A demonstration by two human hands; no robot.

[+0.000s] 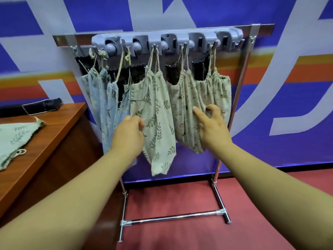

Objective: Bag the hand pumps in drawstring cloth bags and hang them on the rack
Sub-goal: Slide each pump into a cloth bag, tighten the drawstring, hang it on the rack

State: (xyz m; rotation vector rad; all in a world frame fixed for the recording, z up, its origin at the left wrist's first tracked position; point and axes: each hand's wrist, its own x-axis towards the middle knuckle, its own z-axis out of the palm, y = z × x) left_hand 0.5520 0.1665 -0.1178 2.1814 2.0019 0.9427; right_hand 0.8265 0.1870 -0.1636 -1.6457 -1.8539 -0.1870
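Several drawstring cloth bags hang by their cords from the grey hook rail (167, 42) of the metal rack (241, 83). Black hand pump tops (200, 67) stick out of them. My left hand (128, 134) has its fingers curled round the left edge of the middle leaf-print bag (158, 127). My right hand (212, 125) touches the beige bag (185, 105) to the right with its index finger straight and the other fingers loosely bent. On the wooden table (54, 134) at left lie a black pump (41, 105) and an empty leaf-print bag (16, 139).
Two pale blue bags (102, 98) hang at the rack's left end, close to the table's corner. The rack's chrome base bar (173, 216) rests on the red floor in front of me. A blue, white and orange wall banner (288, 87) stands behind.
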